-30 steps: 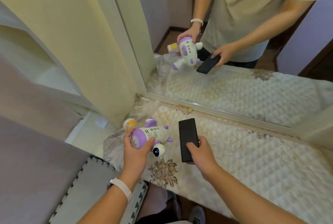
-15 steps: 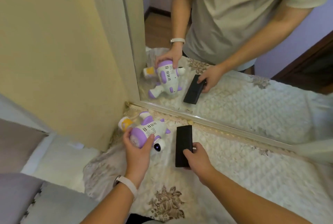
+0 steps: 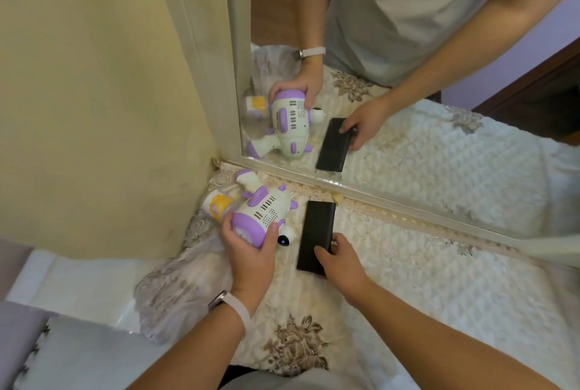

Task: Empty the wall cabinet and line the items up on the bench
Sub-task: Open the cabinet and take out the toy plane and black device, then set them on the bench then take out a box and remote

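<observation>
A purple and white toy (image 3: 265, 209) lies on its side in the left corner of the bench, close to the mirror. My left hand (image 3: 251, 256) grips its purple rear end. A small yellow and white bottle (image 3: 216, 206) sits just left of the toy, touching it. A flat black rectangular case (image 3: 315, 234) lies on the quilted bench cover (image 3: 439, 279), its far end near the mirror frame. My right hand (image 3: 340, 264) holds the case's near right corner with thumb and fingers.
A mirror (image 3: 439, 144) runs along the back of the bench and shows my reflection with the same items. A yellow wall (image 3: 94, 91) closes off the left side. A crumpled clear plastic bag (image 3: 175, 289) hangs at the bench's left edge. White floor lies below left.
My view has moved closer and lower. Both hands have brought the toy and the black case down toward the mirror, and both items now rest on the bench cover.
</observation>
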The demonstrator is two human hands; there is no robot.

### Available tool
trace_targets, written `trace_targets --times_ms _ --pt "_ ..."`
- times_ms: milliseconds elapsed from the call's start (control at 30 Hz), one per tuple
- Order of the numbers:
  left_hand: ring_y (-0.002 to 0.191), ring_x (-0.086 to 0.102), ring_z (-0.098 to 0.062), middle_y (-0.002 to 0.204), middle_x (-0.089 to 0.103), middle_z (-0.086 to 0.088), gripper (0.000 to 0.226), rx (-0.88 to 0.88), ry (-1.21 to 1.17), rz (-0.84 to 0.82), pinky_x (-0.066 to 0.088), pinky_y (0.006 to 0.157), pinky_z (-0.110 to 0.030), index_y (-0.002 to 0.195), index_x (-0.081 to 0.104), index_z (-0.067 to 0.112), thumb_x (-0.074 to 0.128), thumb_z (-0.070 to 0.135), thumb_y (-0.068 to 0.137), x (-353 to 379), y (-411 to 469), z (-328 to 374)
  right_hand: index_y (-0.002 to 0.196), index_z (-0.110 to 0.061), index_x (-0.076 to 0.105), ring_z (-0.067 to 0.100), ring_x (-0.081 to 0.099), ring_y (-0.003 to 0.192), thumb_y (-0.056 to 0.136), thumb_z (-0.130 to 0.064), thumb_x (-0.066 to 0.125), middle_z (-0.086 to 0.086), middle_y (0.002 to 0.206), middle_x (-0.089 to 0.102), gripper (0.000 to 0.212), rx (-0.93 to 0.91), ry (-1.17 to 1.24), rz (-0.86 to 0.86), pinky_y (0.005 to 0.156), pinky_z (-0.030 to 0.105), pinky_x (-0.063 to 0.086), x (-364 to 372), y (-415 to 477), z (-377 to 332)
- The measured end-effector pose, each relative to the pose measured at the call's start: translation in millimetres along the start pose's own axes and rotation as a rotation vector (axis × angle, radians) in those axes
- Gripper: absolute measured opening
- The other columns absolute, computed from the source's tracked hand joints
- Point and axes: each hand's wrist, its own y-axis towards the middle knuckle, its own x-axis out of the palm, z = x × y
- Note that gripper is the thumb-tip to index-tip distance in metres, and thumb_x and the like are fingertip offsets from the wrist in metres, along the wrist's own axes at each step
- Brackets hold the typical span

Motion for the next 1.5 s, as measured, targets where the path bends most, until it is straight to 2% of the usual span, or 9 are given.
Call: trace_targets --times_ms 167,233,433,600,700,833,1100,1233,1500 --pt "0.126 0.045 -0.017 0.138 0.033 -0.001 0.087 0.028 0.054 -0.040 0.041 0.093 -0.008 0.144 0.027 0.016 0.080 0.028 0.076 6.7 -4.1 -0.3 0.127 -0.013 0.049 0.014 0.062 0.084 0.094 -0.031 0.057 -0.003 0.104 0.063 0.039 -0.139 -0.350 0.027 0.067 0.030 0.053 -3.5 -0.8 -2.3" --pt "0.126 0.042 -0.014 0.136 0.032 0.002 0.087 0.028 0.088 -0.044 0.037 0.092 -0.004 0.145 0.027 0.015 0.080 0.025 0.076 4.3 -7.5 2.2 0.131 -0.013 0.048 0.014 0.059 0.081 0.095 -0.032 0.055 -0.002 0.101 0.061 0.041 -0.175 -0.432 0.023 0.063 0.026 0.046 -10.1 -3.6 -3.4" --pt "0.129 0.043 -0.011 0.133 0.039 0.011 0.080 0.088 0.207 -0.095 0.042 0.106 -0.036 0.141 0.037 0.030 0.077 0.037 0.072 -16.2 -24.8 2.8 0.136 -0.017 0.047 0.015 0.061 0.084 0.095 -0.031 0.052 -0.007 0.093 0.059 0.043 -0.271 -0.467 -0.008 0.074 0.034 0.051 -30.7 -16.5 -1.9" --pt "0.123 0.044 -0.012 0.130 0.048 0.006 0.066 0.120 0.384 -0.125 0.040 0.105 -0.036 0.137 0.046 0.029 0.071 0.038 0.076 -26.9 -54.0 18.1 0.144 -0.017 0.041 0.019 0.054 0.119 0.098 -0.036 0.048 0.002 0.136 0.051 0.051 -0.500 -0.686 -0.079 0.095 0.034 0.046 -47.9 -44.6 11.6" --pt "0.123 0.043 -0.010 0.129 0.048 0.005 0.058 0.151 0.477 -0.086 0.036 0.103 -0.029 0.134 0.049 0.025 0.072 0.036 0.082 -32.1 -77.6 26.6 0.147 -0.019 0.036 0.019 0.047 0.127 0.098 -0.041 0.044 0.000 0.143 0.046 0.054 -0.696 -0.848 -0.102 0.099 0.033 0.043 -60.2 -57.3 18.0" --pt "0.122 0.047 -0.016 0.130 0.051 -0.001 0.048 0.210 0.610 -0.063 0.035 0.100 -0.026 0.131 0.051 0.017 0.067 0.032 0.088 -43.1 -119.0 37.0 0.144 -0.018 0.041 0.022 0.049 0.122 0.098 -0.041 0.042 0.002 0.139 0.049 0.052 -0.918 -0.919 -0.109 0.096 0.036 0.044 -75.0 -77.5 24.6" --pt "0.133 0.042 -0.025 0.145 0.048 -0.003 0.054 0.401 1.022 0.099 0.034 0.109 -0.046 0.132 0.057 0.022 0.044 0.049 0.087 -88.0 -208.9 61.2 0.126 -0.014 0.056 0.030 0.056 0.103 0.091 -0.042 0.037 0.007 0.116 0.060 0.048 -1.327 -1.123 -0.164 0.081 0.042 0.049 -79.0 -110.9 33.0" --pt "0.134 0.042 -0.027 0.145 0.047 -0.006 0.048 0.442 1.186 0.166 0.030 0.111 -0.044 0.132 0.056 0.019 0.055 0.040 0.090 -119.5 -256.1 58.1 0.114 -0.011 0.061 0.032 0.059 0.092 0.087 -0.040 0.043 0.008 0.102 0.064 0.043 -1.494 -1.150 -0.225 0.071 0.043 0.052 -65.0 -136.0 33.0" --pt "0.127 0.050 -0.023 0.132 0.059 -0.002 0.046 0.379 1.309 0.306 0.027 0.113 -0.046 0.124 0.061 0.022 0.044 0.047 0.088 -188.0 -353.6 45.3 0.118 -0.017 0.061 0.028 0.058 0.105 0.087 -0.042 0.046 0.006 0.115 0.063 0.043 -1.782 -1.142 -0.378 0.084 0.040 0.050 -17.8 -227.6 31.5"
